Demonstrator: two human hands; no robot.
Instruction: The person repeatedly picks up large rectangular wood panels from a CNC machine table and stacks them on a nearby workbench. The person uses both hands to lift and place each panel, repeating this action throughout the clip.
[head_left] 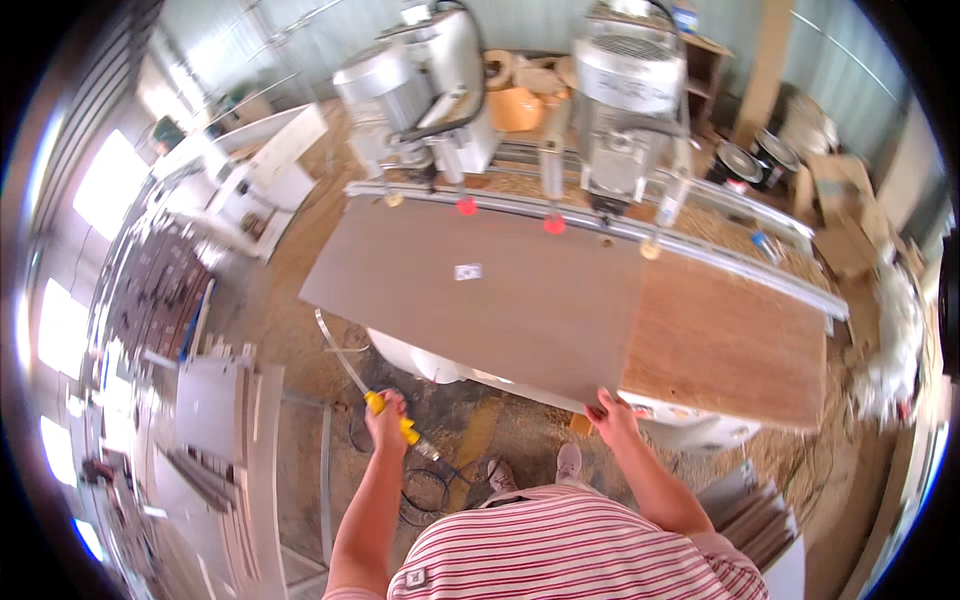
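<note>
So, head view only, looking straight down over the person's shoulders:

Left hand: the left hand point(388, 418) was wrapped tight around a yellow-handled tool point(392, 414); couldn't tell exactly what kind, but a thin metal strip point(335, 350) curved up and away from it toward the panel's near-left corner.

Right hand: the right hand point(612, 410) sat on the near edge of the grey-brown panel point(480, 290), fingers spread over the top, thumb side hooked at the edge, so gripping it more than just resting.

Panel: big flat sheet lying on the wooden machine table point(730, 350), overhanging it toward the person and off to the left, small white sticker point(467, 271) near the middle.

Machine: two grey motor heads point(625, 110) stood just behind the panel's far edge, with red-tipped clamps point(554, 225) touching down along that edge.

Floor: sawdust everywhere, a black cable point(425, 495) looped by the person's shoes point(568, 462).

Left side: stacked white boards point(215, 420) leaning well apart from the table.
</note>
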